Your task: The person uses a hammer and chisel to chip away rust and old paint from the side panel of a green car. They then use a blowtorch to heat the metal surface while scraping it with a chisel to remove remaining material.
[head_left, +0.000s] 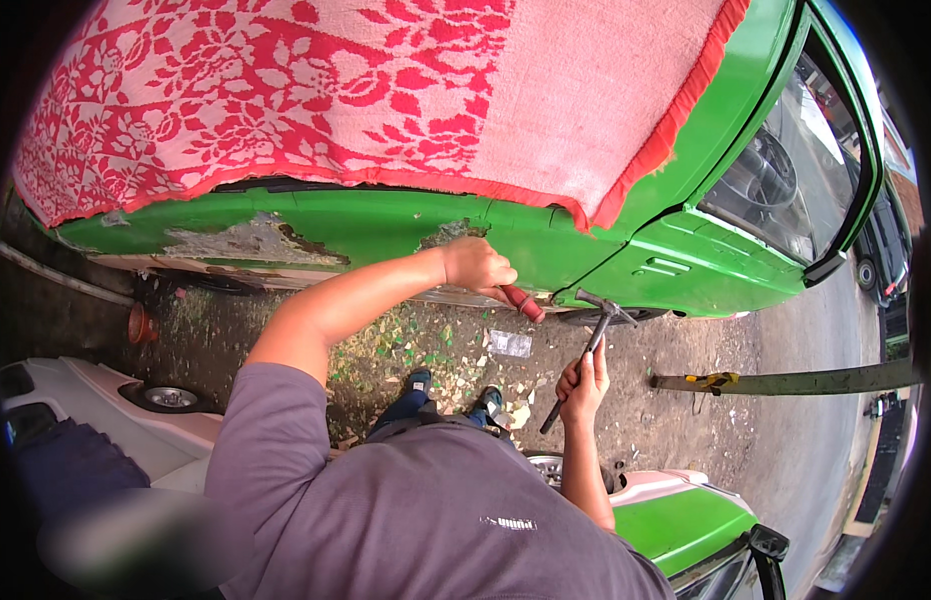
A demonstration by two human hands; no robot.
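We have a green vehicle [566, 240] stretching right across ahead of us, a red-and-pink patterned cloth [316, 90] draped over it! Along the flank we spot a big scraped patch [251, 240], then the hammer [598, 335], head toward the vehicle, our right hand [584, 385] closed round its dark shaft. And our left hand [476, 266], in front of the panel, curls firmly round a red handle [524, 304], its free end pointing toward the hammer!
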